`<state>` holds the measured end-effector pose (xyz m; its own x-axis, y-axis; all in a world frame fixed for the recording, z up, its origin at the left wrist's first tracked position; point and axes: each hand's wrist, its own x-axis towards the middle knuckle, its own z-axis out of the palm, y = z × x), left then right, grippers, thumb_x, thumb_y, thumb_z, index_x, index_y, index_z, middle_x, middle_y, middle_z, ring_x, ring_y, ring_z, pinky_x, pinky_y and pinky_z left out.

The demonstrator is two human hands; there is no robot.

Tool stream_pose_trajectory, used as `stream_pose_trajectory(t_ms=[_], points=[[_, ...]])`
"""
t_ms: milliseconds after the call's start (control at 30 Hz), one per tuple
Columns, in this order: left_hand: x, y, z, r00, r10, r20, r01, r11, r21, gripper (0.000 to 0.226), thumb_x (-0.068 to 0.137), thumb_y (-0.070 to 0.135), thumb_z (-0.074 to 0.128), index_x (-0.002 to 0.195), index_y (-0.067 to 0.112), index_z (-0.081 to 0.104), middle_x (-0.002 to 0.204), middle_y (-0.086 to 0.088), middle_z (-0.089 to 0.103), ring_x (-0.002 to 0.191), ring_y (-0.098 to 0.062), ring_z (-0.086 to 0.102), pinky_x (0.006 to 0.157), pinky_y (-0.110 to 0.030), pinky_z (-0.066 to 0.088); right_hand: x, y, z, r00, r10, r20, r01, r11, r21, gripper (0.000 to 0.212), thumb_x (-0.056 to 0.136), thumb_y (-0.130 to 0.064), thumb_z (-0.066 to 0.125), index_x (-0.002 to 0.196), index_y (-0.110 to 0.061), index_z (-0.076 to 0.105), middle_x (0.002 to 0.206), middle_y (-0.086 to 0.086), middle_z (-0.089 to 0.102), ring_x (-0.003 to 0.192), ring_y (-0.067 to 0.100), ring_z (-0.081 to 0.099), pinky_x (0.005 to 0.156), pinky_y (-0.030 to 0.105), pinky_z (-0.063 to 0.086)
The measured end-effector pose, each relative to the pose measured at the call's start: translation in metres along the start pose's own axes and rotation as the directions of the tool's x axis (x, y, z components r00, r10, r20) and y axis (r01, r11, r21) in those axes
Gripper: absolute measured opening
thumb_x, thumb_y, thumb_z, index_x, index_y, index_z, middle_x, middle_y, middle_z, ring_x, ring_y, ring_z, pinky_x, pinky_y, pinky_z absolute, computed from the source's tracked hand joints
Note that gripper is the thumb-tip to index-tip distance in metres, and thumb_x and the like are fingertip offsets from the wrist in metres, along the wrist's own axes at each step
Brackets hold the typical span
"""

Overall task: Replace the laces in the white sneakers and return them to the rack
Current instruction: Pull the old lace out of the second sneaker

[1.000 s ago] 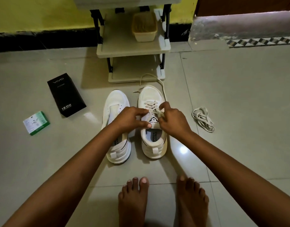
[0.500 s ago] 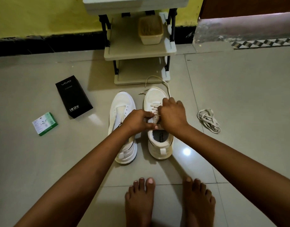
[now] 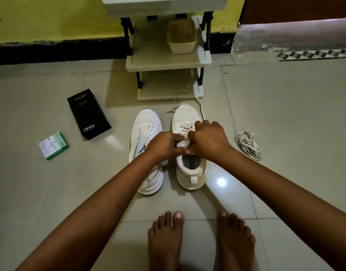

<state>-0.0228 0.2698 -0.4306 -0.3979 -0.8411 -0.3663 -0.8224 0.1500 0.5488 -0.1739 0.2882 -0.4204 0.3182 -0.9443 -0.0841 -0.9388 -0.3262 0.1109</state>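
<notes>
Two white sneakers stand side by side on the tiled floor, toes toward the rack (image 3: 168, 63). The left sneaker (image 3: 143, 130) has bare eyelets and no lace. The right sneaker (image 3: 184, 116) carries a cream lace (image 3: 184, 127) through its lower eyelets, with loose ends trailing past the toe. My left hand (image 3: 164, 145) grips the tongue area of the right sneaker. My right hand (image 3: 208, 139) pinches the lace over the upper eyelets, hiding that part of the shoe.
A coiled spare lace (image 3: 247, 144) lies on the floor to the right. A black box (image 3: 89, 114) and a small green box (image 3: 54, 146) lie to the left. A cream basket (image 3: 181, 37) sits on the rack's middle shelf. My bare feet (image 3: 199, 241) stand close behind the shoes.
My right hand has shifted up over the lacing and closed in against my left hand. The view has drifted slightly; the sneakers stay in place.
</notes>
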Motion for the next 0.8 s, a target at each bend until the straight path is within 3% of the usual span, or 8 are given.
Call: stream_pose_trajectory(t_ms=[133,267,367,433,467,600,733,800], points=[[-0.001,0.001,0.0,1.0,0.0,0.01,0.0,1.0,0.007,0.053,0.078,0.042,0.072,0.123,0.016,0.062,0.117,-0.013,0.065,0.111,-0.028,0.057,0.092,-0.039,0.046,-0.002,0.001,0.007,0.982,-0.128,-0.137,0.118,0.99,-0.073,0.036,0.039,-0.036,0.089,0.062,-0.016,0.071,0.07,0.005,0.063,0.063,0.021,0.061,0.056,0.025,0.045],[-0.001,0.0,0.001,1.0,-0.016,0.011,0.016,1.0,-0.004,0.056,0.078,0.041,0.072,0.126,0.015,0.059,0.121,-0.012,0.063,0.114,-0.027,0.056,0.095,-0.038,0.045,-0.001,-0.002,0.013,0.985,0.081,-0.152,-0.051,0.98,0.192,0.028,0.07,-0.032,0.075,0.089,-0.011,0.072,0.097,0.006,0.062,0.092,0.023,0.056,0.072,0.03,0.042],[0.0,0.001,0.001,1.0,-0.011,0.007,0.011,1.0,-0.011,0.06,0.076,0.043,0.073,0.128,0.016,0.058,0.123,-0.011,0.063,0.115,-0.026,0.055,0.096,-0.037,0.045,0.003,-0.004,0.014,0.883,0.417,0.217,-0.388,0.386,0.837,0.013,0.086,-0.016,0.063,0.093,-0.006,0.069,0.107,0.01,0.063,0.101,0.023,0.057,0.076,0.025,0.046],[0.0,0.0,0.002,1.0,-0.019,0.003,0.019,1.0,-0.023,0.06,0.076,0.043,0.073,0.128,0.018,0.058,0.125,-0.009,0.062,0.117,-0.025,0.055,0.097,-0.037,0.044,0.002,-0.006,0.011,0.803,0.392,0.449,-0.451,-0.091,0.888,0.01,0.087,-0.009,0.062,0.092,-0.005,0.069,0.106,0.014,0.066,0.09,0.021,0.061,0.065,0.019,0.049],[0.0,-0.001,0.002,1.0,-0.022,0.001,0.022,0.999,-0.025,0.06,0.076,0.043,0.073,0.128,0.019,0.058,0.124,-0.009,0.063,0.116,-0.025,0.055,0.097,-0.037,0.045,0.001,-0.007,0.009,0.806,0.36,0.471,-0.465,-0.108,0.879,0.012,0.087,-0.009,0.062,0.095,-0.005,0.069,0.107,0.014,0.066,0.09,0.02,0.061,0.066,0.019,0.049],[0.0,-0.002,0.002,1.0,-0.02,-0.002,0.02,1.0,-0.011,0.053,0.077,0.042,0.072,0.122,0.016,0.062,0.116,-0.012,0.066,0.111,-0.027,0.058,0.093,-0.04,0.046,0.001,-0.003,0.012,0.974,0.173,0.145,-0.22,0.877,0.426,0.037,0.082,-0.033,0.063,0.116,-0.018,0.065,0.12,0.008,0.055,0.116,0.026,0.046,0.091,0.035,0.038],[-0.002,0.0,0.002,0.999,-0.042,0.001,0.042,0.999,-0.019,0.055,0.078,0.043,0.071,0.124,0.015,0.06,0.12,-0.013,0.063,0.114,-0.028,0.056,0.094,-0.042,0.045,-0.004,-0.004,0.002,0.996,-0.036,-0.079,0.037,0.999,0.019,0.033,0.048,-0.045,0.084,0.064,-0.018,0.072,0.076,0.002,0.063,0.077,0.021,0.06,0.067,0.026,0.044],[-0.002,0.0,0.002,0.999,-0.045,0.001,0.045,0.999,-0.016,0.057,0.078,0.044,0.071,0.126,0.018,0.059,0.122,-0.011,0.063,0.115,-0.027,0.055,0.094,-0.041,0.046,-0.001,-0.004,0.006,0.994,0.007,-0.109,-0.007,1.0,0.004,0.032,0.055,-0.042,0.082,0.072,-0.016,0.073,0.083,0.003,0.064,0.085,0.022,0.058,0.072,0.028,0.042]])
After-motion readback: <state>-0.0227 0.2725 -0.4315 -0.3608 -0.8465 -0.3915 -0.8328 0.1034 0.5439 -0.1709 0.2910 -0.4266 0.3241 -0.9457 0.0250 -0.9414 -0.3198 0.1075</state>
